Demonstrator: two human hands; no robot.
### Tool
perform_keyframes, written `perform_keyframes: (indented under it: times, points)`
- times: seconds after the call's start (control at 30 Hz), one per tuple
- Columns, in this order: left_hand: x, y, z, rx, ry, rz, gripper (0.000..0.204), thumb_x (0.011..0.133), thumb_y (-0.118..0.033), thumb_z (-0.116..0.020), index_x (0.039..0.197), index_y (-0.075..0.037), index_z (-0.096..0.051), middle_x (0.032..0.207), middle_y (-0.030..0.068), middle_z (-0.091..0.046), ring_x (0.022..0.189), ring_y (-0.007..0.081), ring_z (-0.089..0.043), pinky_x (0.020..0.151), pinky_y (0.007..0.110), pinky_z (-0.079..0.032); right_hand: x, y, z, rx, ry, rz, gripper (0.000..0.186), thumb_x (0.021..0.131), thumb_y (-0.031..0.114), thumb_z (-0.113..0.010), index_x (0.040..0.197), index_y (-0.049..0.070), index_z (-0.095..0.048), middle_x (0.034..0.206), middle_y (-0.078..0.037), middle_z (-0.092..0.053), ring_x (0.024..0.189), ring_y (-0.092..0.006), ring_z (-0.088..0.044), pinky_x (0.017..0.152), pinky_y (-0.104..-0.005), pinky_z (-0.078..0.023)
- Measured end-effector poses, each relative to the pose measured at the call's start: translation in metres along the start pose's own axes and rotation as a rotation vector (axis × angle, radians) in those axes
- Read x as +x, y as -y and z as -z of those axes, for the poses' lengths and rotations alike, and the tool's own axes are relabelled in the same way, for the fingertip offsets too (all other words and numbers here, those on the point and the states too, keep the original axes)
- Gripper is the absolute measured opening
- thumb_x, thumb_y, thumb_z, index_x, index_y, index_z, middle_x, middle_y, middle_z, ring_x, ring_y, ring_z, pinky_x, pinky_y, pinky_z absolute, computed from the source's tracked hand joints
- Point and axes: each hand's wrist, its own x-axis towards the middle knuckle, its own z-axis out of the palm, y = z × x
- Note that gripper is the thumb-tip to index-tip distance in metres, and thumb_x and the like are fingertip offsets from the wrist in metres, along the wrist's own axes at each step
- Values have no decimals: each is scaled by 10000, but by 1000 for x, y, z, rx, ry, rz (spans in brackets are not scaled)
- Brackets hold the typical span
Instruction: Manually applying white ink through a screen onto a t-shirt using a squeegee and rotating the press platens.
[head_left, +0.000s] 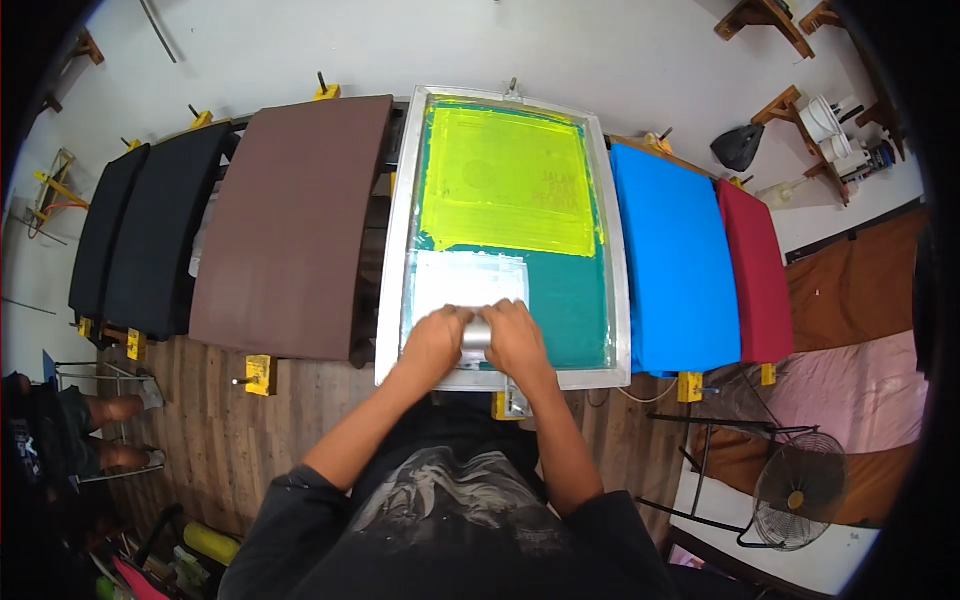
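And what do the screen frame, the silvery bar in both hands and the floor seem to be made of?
Screen frame: probably bare aluminium, dull; its sides are silvery grey.
Silvery bar: seems metal, smooth and satin, with a soft highlight; silver-coloured plastic remains possible.
Floor: brown planks with wood-like grain, fairly matte; real wood or a printed imitation, I cannot tell.
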Motion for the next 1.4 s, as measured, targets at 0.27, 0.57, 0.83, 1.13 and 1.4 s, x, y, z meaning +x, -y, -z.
perform_keyframes:
  times: [0.27, 0.57, 0.83, 1.13, 1.4]
  points:
    - [-2, -21, 26, 31, 273, 127, 285, 675, 33, -635, 941, -35, -711, 805, 217, -676, 774, 380, -668, 721, 443, -545, -13, 10, 17, 49, 93, 19, 313, 649, -48, -605, 944, 24, -678, 867, -175, -630, 863, -365, -592, 772, -452, -500]
    - [63, 11, 19, 7, 142, 153, 337, 675, 82, -590, 975, -23, -703, 861, 261, -665, 829, 403, -663, 771, 442, -540, 68, -15, 22, -54, 126, -4, 246, 681, 19, -631, 914, 64, -696, 890, -187, -669, 881, -378, -643, 766, -471, -522]
    - [82, 20, 19, 145, 244, 128, 322, 672, 62, -619, 971, -20, -709, 867, 251, -679, 820, 390, -678, 762, 432, -551, 87, -19, 24, -76, 291, -77, 310, 661, 30, -652, 963, 82, -700, 916, -172, -692, 900, -350, -660, 789, -437, -534]
    - [47, 12, 4, 140, 109, 29, 398, 684, 75, -616, 1058, -46, -674, 921, 222, -665, 824, 378, -664, 743, 438, -541, 47, -12, 14, -107, 144, -62, 301, 723, 26, -675, 1015, 99, -651, 1023, -148, -597, 995, -348, -573, 823, -437, -519]
    - [-46, -18, -4, 14, -31, -52, 451, 675, 117, -565, 1111, 23, -628, 1020, 221, -644, 915, 391, -630, 801, 437, -519, -51, 21, -6, -21, -80, -1, 499, 626, -95, -636, 1101, 55, -630, 1038, -117, -602, 1001, -330, -558, 812, -434, -479]
